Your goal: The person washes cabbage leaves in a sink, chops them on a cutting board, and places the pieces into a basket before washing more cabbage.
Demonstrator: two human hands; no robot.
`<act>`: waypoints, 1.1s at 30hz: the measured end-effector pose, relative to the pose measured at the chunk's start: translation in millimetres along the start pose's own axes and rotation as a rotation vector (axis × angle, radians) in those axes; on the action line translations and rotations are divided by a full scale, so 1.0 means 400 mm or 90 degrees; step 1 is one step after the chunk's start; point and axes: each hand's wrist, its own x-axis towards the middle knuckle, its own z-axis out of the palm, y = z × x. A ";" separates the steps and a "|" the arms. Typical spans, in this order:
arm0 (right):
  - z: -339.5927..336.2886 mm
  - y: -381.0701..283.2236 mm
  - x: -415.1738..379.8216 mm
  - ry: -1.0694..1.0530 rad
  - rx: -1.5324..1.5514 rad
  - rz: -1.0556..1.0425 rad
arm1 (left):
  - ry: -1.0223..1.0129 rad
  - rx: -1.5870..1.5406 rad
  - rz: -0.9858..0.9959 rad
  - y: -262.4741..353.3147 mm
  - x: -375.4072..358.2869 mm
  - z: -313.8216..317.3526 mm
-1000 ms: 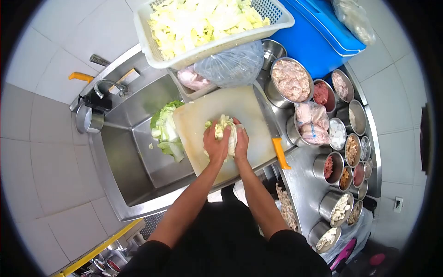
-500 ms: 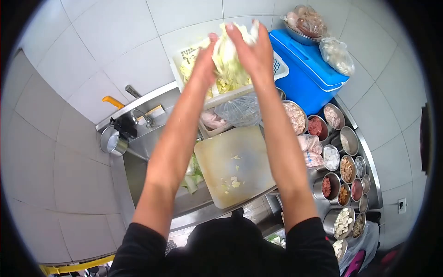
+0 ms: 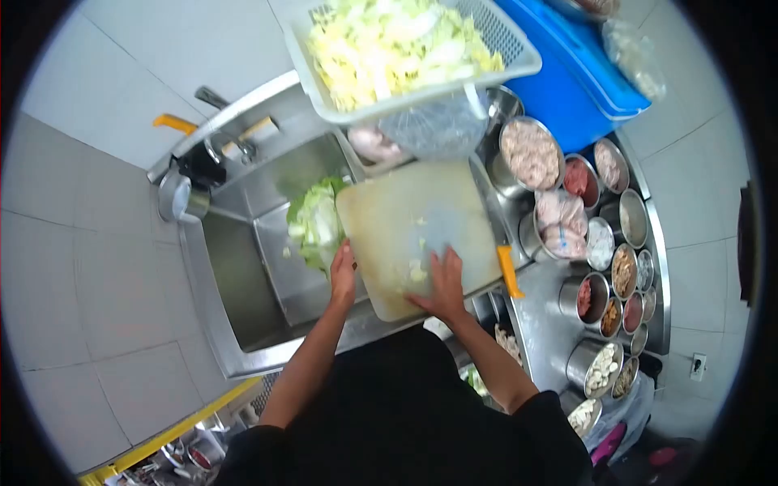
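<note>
A pale cutting board (image 3: 389,235) lies across the right part of the sink, with a few cabbage scraps (image 3: 417,271) on it. My right hand (image 3: 444,287) is spread open over the board's near part, close to those scraps. At the board's left edge is my left hand (image 3: 344,274), closed on that edge, its fingers partly hidden. Just beyond it, green and white cabbage leaves (image 3: 316,220) lie in the sink. The white basket (image 3: 320,99) at the back holds a heap of cut cabbage (image 3: 397,49). Along the board's right side is a knife with an orange handle (image 3: 510,271).
The steel sink (image 3: 279,283) extends left of the board, with a faucet (image 3: 243,150) behind. Several metal containers of meat and other ingredients crowd the right counter, including a bowl of minced meat (image 3: 531,154). A blue cooler (image 3: 559,77) stands at the back right.
Both hands have come down from the basket to the board, letting go of the cabbage they held above it. The view has tilted lower, and the knife's orange handle now shows.
</note>
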 end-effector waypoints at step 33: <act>-0.059 0.067 0.338 0.233 -0.022 0.097 | 0.046 0.032 0.184 0.529 -0.063 -0.061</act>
